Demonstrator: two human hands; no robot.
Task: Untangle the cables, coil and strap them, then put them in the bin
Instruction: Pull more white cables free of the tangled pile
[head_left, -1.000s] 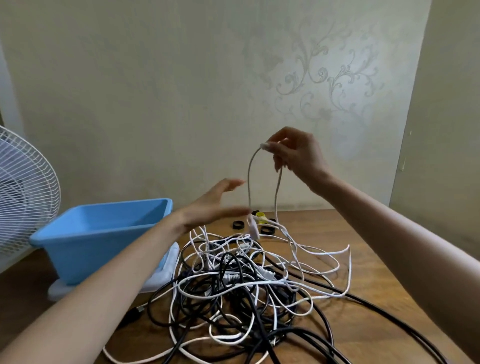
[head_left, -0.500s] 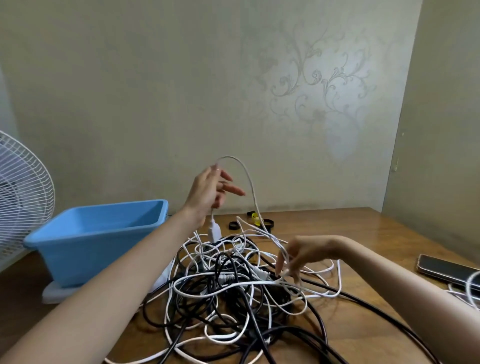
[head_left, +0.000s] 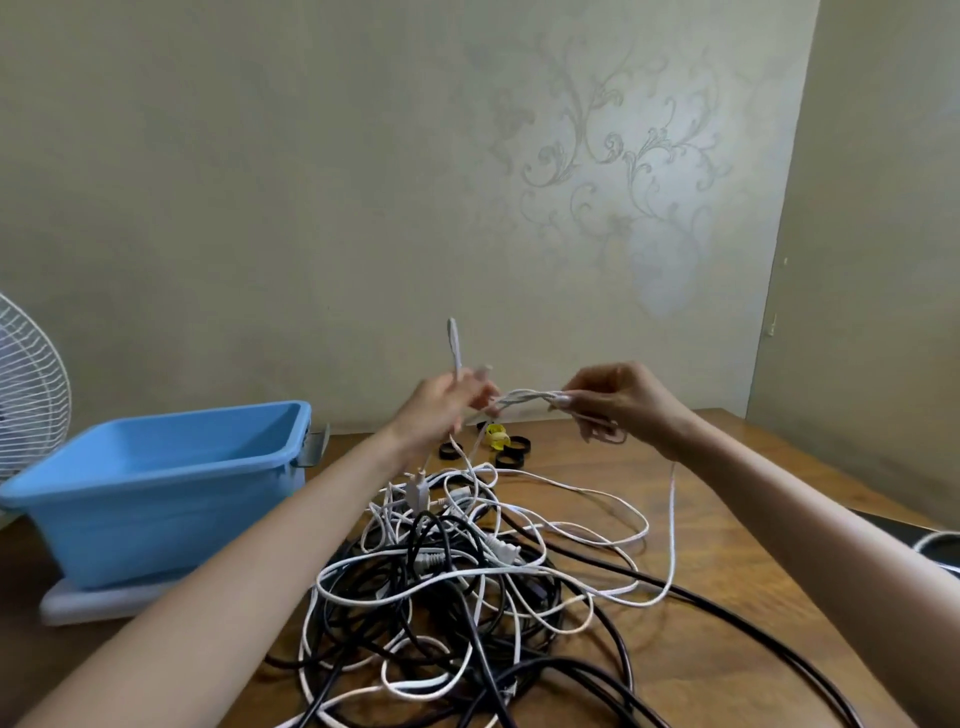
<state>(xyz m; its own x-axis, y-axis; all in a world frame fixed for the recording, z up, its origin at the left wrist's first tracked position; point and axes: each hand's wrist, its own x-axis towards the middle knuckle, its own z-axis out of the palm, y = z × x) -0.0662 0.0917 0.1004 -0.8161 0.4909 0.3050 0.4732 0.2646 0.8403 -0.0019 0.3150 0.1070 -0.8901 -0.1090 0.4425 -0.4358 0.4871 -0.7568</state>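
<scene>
Your left hand has its fingers curled round a thin white cable, held up above the heap. One connector end sticks straight up out of the fist. Your right hand pinches the same cable between thumb and fingertips, other fingers loosely bent. Between the hands a short doubled, twisted run of it lies roughly level. From both hands strands drop to the tangled heap of black and white cables on the brown wooden table, right in front of you. Open blue plastic bin sits left of the heap on a flat white board, apart from the cables. Small black strap rings and one yellow strap lie behind the heap, near the wall. White wire fan guard at far left edge.
</scene>
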